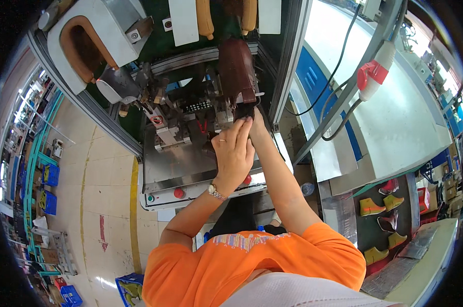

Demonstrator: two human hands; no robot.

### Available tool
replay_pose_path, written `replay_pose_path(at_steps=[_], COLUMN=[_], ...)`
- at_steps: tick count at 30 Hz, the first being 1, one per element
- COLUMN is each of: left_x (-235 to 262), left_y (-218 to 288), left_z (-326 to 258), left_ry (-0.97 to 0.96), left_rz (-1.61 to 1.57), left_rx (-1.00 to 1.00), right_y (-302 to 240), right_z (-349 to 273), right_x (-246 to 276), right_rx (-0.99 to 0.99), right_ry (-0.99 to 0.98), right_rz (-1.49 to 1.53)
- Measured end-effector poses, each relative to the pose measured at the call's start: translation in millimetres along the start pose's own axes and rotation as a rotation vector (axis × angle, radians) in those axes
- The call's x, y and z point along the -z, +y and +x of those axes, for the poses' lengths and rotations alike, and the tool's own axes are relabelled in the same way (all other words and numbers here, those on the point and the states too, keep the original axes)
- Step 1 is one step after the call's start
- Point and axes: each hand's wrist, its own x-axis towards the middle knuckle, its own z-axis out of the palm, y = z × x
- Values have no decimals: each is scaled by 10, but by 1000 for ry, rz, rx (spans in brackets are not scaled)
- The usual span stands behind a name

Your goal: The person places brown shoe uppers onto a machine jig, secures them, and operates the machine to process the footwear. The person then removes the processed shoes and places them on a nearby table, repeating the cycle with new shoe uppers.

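Observation:
Both my hands meet at the lower front end of a brown, rounded leather-like shoe part [236, 66] seated on the right side of the machine. My left hand [235, 149], with a ring and a bracelet watch at the wrist, reaches up with its fingertips on a small black piece [246, 110] below the brown part. Beside it my right hand [257, 125] grips the same black piece, its fingers partly hidden. A dark grey rounded form [120, 87] sits at the machine's left. Between the two stand metal clamps [165, 115].
A tan U-shaped pad [70, 43] hangs at the upper left. Red buttons [179, 193] line the machine's front edge [211, 197]. A red-and-white plug [375, 71] hangs at the right. Yellow shoe parts [371, 206] lie on a rack, and a blue basket [124, 286] stands lower left.

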Motion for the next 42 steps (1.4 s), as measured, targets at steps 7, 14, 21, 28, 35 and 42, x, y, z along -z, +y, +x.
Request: replay_pose_path(at_steps=[7, 14, 21, 28, 35, 42], left_x=[109, 400, 456, 166, 315, 998], left_y=[58, -263, -705, -586, -661, 49], left_z=[88, -648, -1422, -1009, -2000, -4419], left_ry=[-46, -90, -172, -148, -253, -771], left_rz=[-101, -467, -496, -772, -517, 413], left_rx=[-50, -144, 275, 431, 584, 1181], right_y=[72, -147, 56, -130, -69, 61], right_z=[80, -684, -1424, -1135, -1185, -1299], right_x=[37, 909, 2260, 2116, 2035, 1991], right_rx=[19, 641, 11, 682, 278, 410], right_ry=[-85, 302, 608, 645, 740, 719], right_rz=[49, -1079, -1131, -1671, -1734, -1824])
